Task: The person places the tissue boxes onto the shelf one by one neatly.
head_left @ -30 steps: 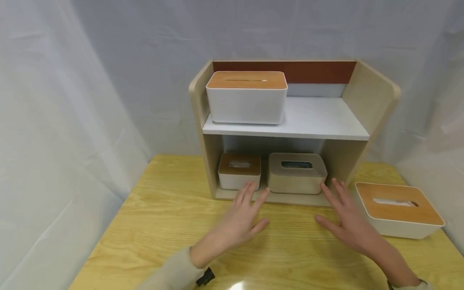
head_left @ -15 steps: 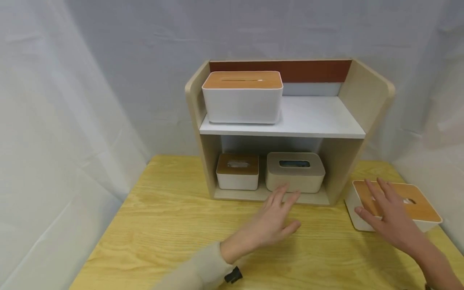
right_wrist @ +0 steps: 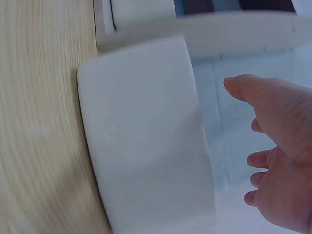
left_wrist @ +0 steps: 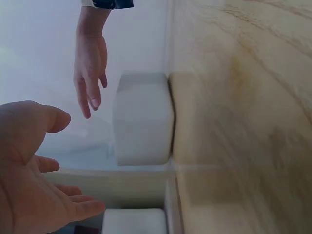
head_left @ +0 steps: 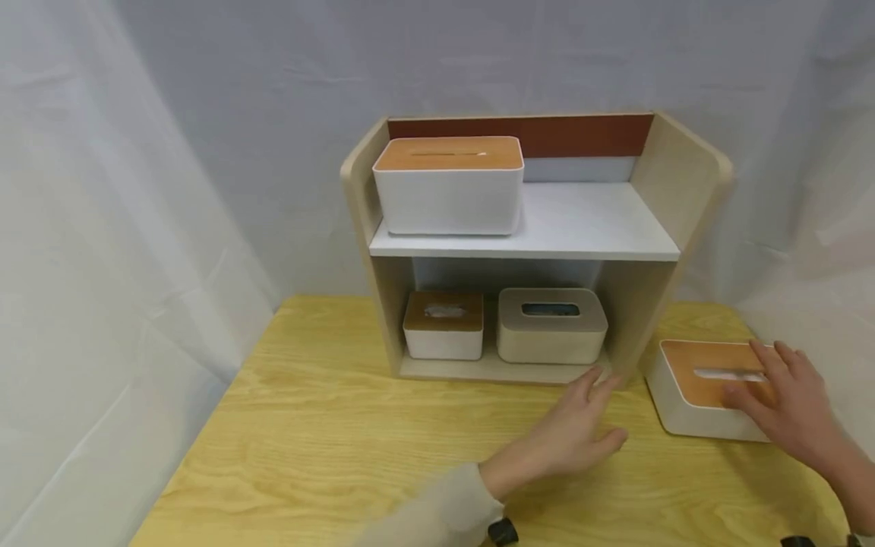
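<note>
A white tissue box with a wooden lid stands on the yellow wooden table, to the right of a two-level shelf. My right hand hovers over the right part of its lid with fingers straight and spread, holding nothing. The right wrist view shows the box's white side with the right hand just off it. My left hand is open above the table, in front of the shelf's lower right corner, and holds nothing. The left wrist view shows its palm facing the box.
A large white box with a wooden lid sits on the left of the upper shelf. Below stand a small white box and a beige box. White cloth hangs behind and at both sides.
Both hands moved right from in front of the lower shelf. The right hand now hovers over the box on the table, and the left hand has drifted toward the shelf's right corner.
</note>
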`<state>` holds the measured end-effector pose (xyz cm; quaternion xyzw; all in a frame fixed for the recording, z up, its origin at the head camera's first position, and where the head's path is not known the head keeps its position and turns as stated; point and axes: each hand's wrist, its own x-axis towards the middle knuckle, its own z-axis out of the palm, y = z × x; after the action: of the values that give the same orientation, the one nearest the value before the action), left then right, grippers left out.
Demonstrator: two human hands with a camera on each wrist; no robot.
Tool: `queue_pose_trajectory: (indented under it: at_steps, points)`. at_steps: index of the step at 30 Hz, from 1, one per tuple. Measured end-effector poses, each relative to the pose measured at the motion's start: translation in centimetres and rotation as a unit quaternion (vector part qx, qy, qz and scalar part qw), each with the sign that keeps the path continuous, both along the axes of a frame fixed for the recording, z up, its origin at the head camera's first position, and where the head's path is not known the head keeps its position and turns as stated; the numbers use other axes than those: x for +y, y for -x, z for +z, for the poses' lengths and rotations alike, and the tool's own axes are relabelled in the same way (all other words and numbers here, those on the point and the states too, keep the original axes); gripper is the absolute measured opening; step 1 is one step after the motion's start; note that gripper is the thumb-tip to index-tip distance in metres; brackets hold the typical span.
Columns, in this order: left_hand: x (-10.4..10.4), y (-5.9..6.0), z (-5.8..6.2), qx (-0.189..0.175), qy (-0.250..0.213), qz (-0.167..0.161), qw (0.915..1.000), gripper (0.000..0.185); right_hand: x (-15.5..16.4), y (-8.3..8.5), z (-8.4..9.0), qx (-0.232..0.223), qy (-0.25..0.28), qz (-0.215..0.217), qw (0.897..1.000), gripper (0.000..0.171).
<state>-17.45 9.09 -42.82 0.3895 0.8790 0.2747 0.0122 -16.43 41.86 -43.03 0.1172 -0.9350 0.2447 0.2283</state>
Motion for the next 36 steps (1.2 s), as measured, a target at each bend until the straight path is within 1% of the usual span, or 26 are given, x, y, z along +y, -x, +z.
queue_pose_trajectory:
  at_steps: [2,4,6,8,11,13,15,16,18,20,21,22,23,25,26,28,30,34,36]
  points:
    - [1.1,0.1,-0.5,-0.012,-0.004,-0.003,0.9999,0.069,0.9,0.0,-0.1,-0.032,-0.005,-0.030,0.999,0.076]
    - [2.2,0.2,-1.0,-0.030,-0.011,-0.005,0.9995,0.070,1.7,0.0,-0.3,-0.068,-0.005,-0.061,0.996,0.080]
    - [3.2,0.2,-1.5,-0.050,-0.022,-0.006,0.9985,0.071,2.6,0.1,-0.5,-0.090,-0.002,-0.082,0.993,0.083]
    - [4.3,0.3,-2.0,-0.071,-0.033,-0.006,0.9969,0.073,3.6,0.1,-0.7,-0.112,0.011,-0.092,0.989,0.086]
    - [5.7,0.4,-2.5,-0.106,-0.047,0.006,0.9932,0.077,4.9,0.2,-0.9,-0.154,0.039,-0.087,0.984,0.092]
    - [6.5,0.5,-2.8,-0.117,-0.054,0.015,0.9915,0.081,5.6,0.3,-1.0,-0.200,0.063,-0.080,0.975,0.097]
    - [7.3,0.6,-3.0,-0.118,-0.058,0.028,0.9909,0.083,6.2,0.4,-1.1,-0.253,0.080,-0.082,0.961,0.102]
    - [7.7,0.7,-3.1,-0.111,-0.064,0.031,0.9913,0.085,6.5,0.5,-1.2,-0.281,0.085,-0.085,0.952,0.105]
    - [8.4,1.1,-3.4,-0.096,-0.059,0.037,0.9929,0.087,7.1,0.6,-1.3,-0.327,0.090,-0.083,0.937,0.109]
    - [9.1,1.5,-3.6,-0.093,-0.052,0.043,0.9933,0.088,7.4,0.7,-1.6,-0.355,0.094,-0.086,0.926,0.112]
    - [9.4,1.8,-3.6,-0.090,-0.045,0.040,0.9941,0.088,7.6,0.8,-1.7,-0.363,0.098,-0.085,0.923,0.114]
    - [9.7,2.1,-3.6,-0.095,-0.041,0.040,0.9939,0.089,7.7,0.9,-1.7,-0.371,0.102,-0.085,0.919,0.115]
    - [9.8,2.3,-3.6,-0.103,-0.031,0.041,0.9934,0.088,7.7,1.0,-1.8,-0.375,0.107,-0.085,0.917,0.116]
    - [10.2,2.7,-3.4,-0.123,-0.030,0.041,0.9911,0.088,7.8,1.1,-1.9,-0.380,0.120,-0.088,0.913,0.119]
    - [10.3,2.9,-3.3,-0.131,-0.032,0.040,0.9900,0.088,7.9,1.1,-2.0,-0.380,0.123,-0.088,0.912,0.119]
    - [10.5,3.1,-3.2,-0.156,-0.042,0.044,0.9858,0.089,8.1,1.1,-2.2,-0.378,0.132,-0.080,0.913,0.119]
    - [10.7,3.1,-3.2,-0.167,-0.052,0.043,0.9836,0.090,8.2,0.9,-2.5,-0.375,0.139,-0.070,0.914,0.118]
    - [10.9,3.0,-3.4,-0.167,-0.064,0.036,0.9832,0.089,8.3,0.6,-3.1,-0.358,0.149,-0.057,0.920,0.115]
    - [11.0,3.0,-3.6,-0.164,-0.066,0.029,0.9839,0.088,8.2,0.4,-3.2,-0.349,0.153,-0.057,0.923,0.114]
